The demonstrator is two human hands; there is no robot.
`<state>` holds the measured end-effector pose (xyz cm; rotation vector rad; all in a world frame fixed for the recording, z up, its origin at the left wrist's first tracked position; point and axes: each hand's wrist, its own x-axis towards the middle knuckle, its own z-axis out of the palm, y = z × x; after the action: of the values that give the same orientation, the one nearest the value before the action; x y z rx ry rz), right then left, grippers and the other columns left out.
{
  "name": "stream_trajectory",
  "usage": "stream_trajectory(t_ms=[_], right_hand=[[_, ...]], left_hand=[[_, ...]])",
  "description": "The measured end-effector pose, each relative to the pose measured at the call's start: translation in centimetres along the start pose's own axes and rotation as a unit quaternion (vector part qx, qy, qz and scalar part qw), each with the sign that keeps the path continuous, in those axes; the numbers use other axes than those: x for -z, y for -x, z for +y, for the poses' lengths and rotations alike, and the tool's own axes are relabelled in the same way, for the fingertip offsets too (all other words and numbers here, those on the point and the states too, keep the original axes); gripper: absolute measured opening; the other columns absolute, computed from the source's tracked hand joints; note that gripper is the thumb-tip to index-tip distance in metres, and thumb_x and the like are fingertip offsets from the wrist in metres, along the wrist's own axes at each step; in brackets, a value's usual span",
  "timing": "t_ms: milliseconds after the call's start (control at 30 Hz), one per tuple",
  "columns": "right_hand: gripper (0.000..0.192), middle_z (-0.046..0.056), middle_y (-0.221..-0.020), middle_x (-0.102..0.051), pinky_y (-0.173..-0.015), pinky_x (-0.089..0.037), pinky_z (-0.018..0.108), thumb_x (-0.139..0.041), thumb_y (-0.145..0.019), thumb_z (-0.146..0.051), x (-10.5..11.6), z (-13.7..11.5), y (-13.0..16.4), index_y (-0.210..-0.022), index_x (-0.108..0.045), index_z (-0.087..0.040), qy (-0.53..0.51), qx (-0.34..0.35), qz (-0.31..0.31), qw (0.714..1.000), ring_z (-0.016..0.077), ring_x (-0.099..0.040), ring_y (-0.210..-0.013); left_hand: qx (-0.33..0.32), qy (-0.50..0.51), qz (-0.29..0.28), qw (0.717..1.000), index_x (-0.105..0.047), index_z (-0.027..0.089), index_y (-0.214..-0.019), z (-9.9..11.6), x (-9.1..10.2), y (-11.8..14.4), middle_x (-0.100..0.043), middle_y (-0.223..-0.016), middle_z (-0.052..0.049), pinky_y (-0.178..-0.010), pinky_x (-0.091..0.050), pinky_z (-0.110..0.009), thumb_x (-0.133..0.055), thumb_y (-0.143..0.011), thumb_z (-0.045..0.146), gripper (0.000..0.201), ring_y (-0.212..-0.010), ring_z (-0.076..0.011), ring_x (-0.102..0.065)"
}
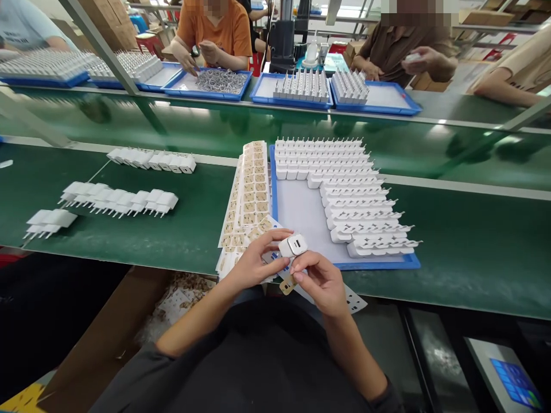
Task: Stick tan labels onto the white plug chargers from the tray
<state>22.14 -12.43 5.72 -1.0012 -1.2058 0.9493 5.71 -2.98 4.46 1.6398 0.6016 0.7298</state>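
Green mat covers the long bench (193, 223) in a busy workshop, with a second green strip running behind it. On the near bench sits a blue tray (301, 215) whose back and right side are packed with rows of white chargers (357, 195) standing prongs up, while its near left part is bare. Just left of the tray lie sticker sheets (249, 195), fanned out in a stack and touching the tray's edge. Farther left, loose rows of finished chargers (120, 201) lie on their sides on the mat, well apart from the tray. Across the far strip, more blue trays (293, 92) hold chargers and small metal parts, and other people's hands (198, 54) work over them. A cardboard box (116, 338) stands below the bench at the left, with paper scraps beside it. At the bench's near edge, in front of the tray, the left hand (253, 267) pinches a single charger (293, 245) between thumb and fingers, port face up. The right hand (321, 281) is close beneath it, its fingertips touching the charger's lower side and pinching a small tan sticker (287, 285) that hangs under the thumb.
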Motion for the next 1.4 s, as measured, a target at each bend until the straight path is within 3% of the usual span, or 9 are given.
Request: stream_trajectory(t_ms=[200, 333, 400, 933, 1400], right_hand=[[0.011, 0.002, -0.078, -0.066, -0.063, -0.055, 0.030, -0.069, -0.092, -0.033, 0.2, -0.6, 0.1, -0.087, -0.067, -0.024, -0.019, -0.024, -0.004, 1.000, 0.0173, -0.064, -0.072], [0.005, 0.001, -0.086, -0.066, -0.073, -0.055, 0.030, -0.070, -0.093, -0.027, 0.0, -0.6, -0.2, -0.097, -0.069, -0.025, 0.017, -0.005, 0.144, 0.989, 0.0163, -0.064, -0.080], [0.007, 0.001, -0.091, -0.067, -0.080, -0.054, 0.031, -0.071, -0.092, -0.025, -0.4, -0.5, -0.5, -0.099, -0.069, -0.025, 0.036, -0.004, 0.191, 0.981, 0.0169, -0.065, -0.087], [0.009, -0.001, -0.094, -0.067, -0.082, -0.053, 0.027, -0.070, -0.092, -0.022, -1.3, -0.6, -1.3, -0.100, -0.069, -0.026, 0.049, -0.020, 0.180, 0.982, 0.0146, -0.065, -0.089], [0.019, -0.002, -0.093, -0.067, -0.081, -0.054, 0.029, -0.067, -0.093, -0.017, -1.6, -0.4, -1.1, -0.108, -0.068, -0.028, 0.105, 0.013, 0.167, 0.980, 0.0136, -0.064, -0.085]], left_hand=[[-0.068, -0.176, 0.051, 0.981, -0.063, 0.021, -0.127, 0.4, 0.2, 0.7, -0.076, -0.111, -0.009, -0.086, -0.059, -0.034, -0.072, -0.087, 0.034, 0.043, -0.096, -0.0226, -0.073], [-0.199, -0.233, 0.098, 0.947, -0.063, 0.021, -0.128, 0.7, -0.3, 1.0, -0.074, -0.119, -0.012, -0.094, -0.058, -0.036, -0.070, -0.088, 0.024, 0.041, -0.108, -0.0237, -0.071], [-0.230, -0.243, 0.114, 0.936, -0.063, 0.021, -0.128, 0.9, -0.5, 1.0, -0.074, -0.116, -0.011, -0.093, -0.058, -0.035, -0.070, -0.086, 0.020, 0.042, -0.105, -0.0226, -0.071], [-0.232, -0.251, 0.102, 0.934, -0.065, 0.020, -0.126, 1.5, -0.4, 0.9, -0.074, -0.114, -0.011, -0.091, -0.058, -0.034, -0.072, -0.084, 0.017, 0.043, -0.102, -0.0212, -0.071], [-0.231, -0.253, 0.099, 0.934, -0.063, 0.021, -0.128, 1.5, -0.3, 1.0, -0.074, -0.115, -0.010, -0.090, -0.059, -0.035, -0.071, -0.084, 0.016, 0.045, -0.102, -0.0217, -0.071]])
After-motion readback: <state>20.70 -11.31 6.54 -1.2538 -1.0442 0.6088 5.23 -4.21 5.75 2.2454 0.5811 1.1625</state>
